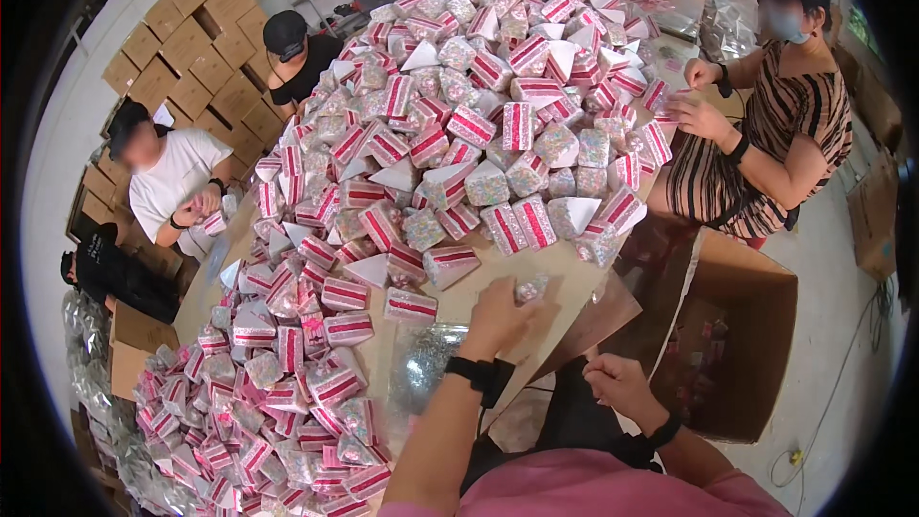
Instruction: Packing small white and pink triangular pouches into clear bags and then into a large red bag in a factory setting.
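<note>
My left hand (502, 314) reaches over the table in front of me, with a dark band on its wrist. Its fingers are closed on a small glittery wedge shaped like a cake slice (530, 289), partly hidden by the hand. A clear plastic bag with silvery glints (421, 364) lies flat beside my left forearm. My right hand (616, 385) hovers over my lap past the table's edge, fingers curled together; what they hold, if anything, is hidden. Nearest my left hand in the pile are a pink-striped white wedge (411, 305) and another such wedge (450, 266).
A large heap of pink-and-white wedges (498, 124) covers much of the table (498, 273). At my right stands an open cardboard box (751, 316) with small pieces inside. Several co-workers sit around the table, one at the right (766, 124). Stacked cartons (191, 48) line the back left wall.
</note>
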Available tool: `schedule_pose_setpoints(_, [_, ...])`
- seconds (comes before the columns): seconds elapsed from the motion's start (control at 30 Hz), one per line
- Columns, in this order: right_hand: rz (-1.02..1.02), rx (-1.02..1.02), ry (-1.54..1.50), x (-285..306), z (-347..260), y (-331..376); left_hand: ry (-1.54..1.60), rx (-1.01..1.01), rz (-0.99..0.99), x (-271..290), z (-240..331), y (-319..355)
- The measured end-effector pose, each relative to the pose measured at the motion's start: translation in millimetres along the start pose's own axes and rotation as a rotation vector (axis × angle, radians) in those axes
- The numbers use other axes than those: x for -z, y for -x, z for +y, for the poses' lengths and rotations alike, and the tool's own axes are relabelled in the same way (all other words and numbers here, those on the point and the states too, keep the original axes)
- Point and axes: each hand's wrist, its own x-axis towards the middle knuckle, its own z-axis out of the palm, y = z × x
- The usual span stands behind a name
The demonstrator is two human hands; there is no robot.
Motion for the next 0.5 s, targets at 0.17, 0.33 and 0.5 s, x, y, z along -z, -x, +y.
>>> schedule_pose_setpoints(0.17, [0.014,-0.025,-0.062,-3,4,-2,-0.191,-0.105,0.029,-8,21,17])
schedule_pose_setpoints(0.33, [0.043,-0.002,-0.042,-3,-17,3,-0.18,-0.211,0.308,-20,24,42])
schedule_pose_setpoints(0.5, [-0.056,0.111,-0.061,-11,-54,11,0.704,0.104,0.038,9,24,97])
